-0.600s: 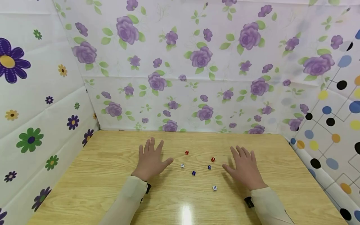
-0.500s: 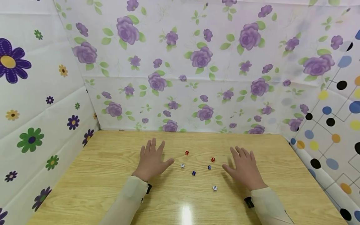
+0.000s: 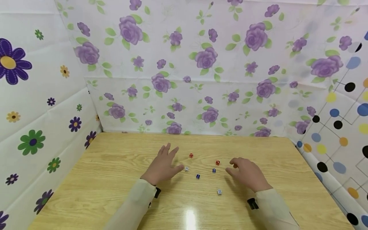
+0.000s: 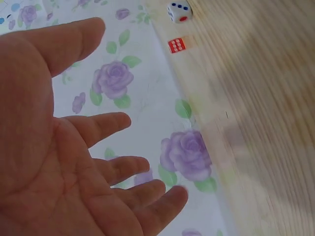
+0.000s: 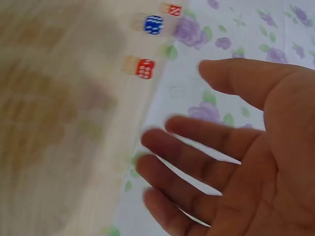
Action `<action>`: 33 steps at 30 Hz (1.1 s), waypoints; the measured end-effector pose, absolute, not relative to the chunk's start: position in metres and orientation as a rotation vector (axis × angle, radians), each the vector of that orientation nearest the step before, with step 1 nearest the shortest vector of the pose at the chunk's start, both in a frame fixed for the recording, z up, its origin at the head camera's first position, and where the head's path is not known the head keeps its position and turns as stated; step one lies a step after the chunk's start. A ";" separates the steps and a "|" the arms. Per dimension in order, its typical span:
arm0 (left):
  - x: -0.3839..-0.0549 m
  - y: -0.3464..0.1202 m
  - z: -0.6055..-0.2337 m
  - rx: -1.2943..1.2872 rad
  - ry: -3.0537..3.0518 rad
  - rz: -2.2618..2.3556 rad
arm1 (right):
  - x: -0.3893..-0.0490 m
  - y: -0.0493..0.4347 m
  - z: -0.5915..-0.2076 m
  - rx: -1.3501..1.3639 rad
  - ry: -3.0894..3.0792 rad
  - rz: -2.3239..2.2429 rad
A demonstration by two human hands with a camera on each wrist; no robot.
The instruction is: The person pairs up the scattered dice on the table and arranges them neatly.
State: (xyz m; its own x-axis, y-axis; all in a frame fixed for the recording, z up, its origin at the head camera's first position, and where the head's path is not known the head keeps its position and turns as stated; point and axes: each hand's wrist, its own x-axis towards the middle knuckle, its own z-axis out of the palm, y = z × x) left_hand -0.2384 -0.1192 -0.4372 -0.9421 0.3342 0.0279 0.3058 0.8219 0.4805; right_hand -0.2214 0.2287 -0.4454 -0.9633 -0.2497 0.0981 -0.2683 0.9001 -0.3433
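Note:
My left hand [image 3: 163, 166] hovers over the table with its fingers spread and holds nothing; its thumb tip is close to a white die [image 3: 187, 168]. Beyond that thumb lies a red die [image 3: 191, 155]. On the right, my right hand [image 3: 248, 173] is held above the wood with bent fingers and thumb apart, nothing between them. Nearest to it are another red die [image 3: 217, 162] and a blue die [image 3: 214, 170]. A second blue die [image 3: 198, 176] lies between the hands, and a second white die [image 3: 219, 192] nearer the front. In the right wrist view the fingers are loosely bent.
The dice lie apart on a light wooden table [image 3: 115, 191]. Behind it hangs a cloth with purple roses [image 3: 184, 80]. Flowered cloth [image 3: 43, 111] borders the left side and dotted cloth [image 3: 339, 137] the right.
My left hand has moved right, toward the white die. My right hand's fingers have bent from nearly straight, and it has shifted slightly left. The dice have stayed in place.

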 end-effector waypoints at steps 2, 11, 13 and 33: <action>-0.239 -0.116 -0.436 0.519 2.932 0.775 | -0.223 0.226 -0.443 0.422 -3.053 0.600; -0.244 -0.100 -0.437 0.701 2.932 0.636 | -0.221 0.217 -0.441 0.725 -3.171 0.682; -0.245 -0.098 -0.439 0.740 2.920 0.587 | -0.220 0.216 -0.443 0.836 -3.201 0.707; -0.244 -0.095 -0.453 0.897 2.936 0.557 | -0.213 0.208 -0.448 1.097 -3.267 0.779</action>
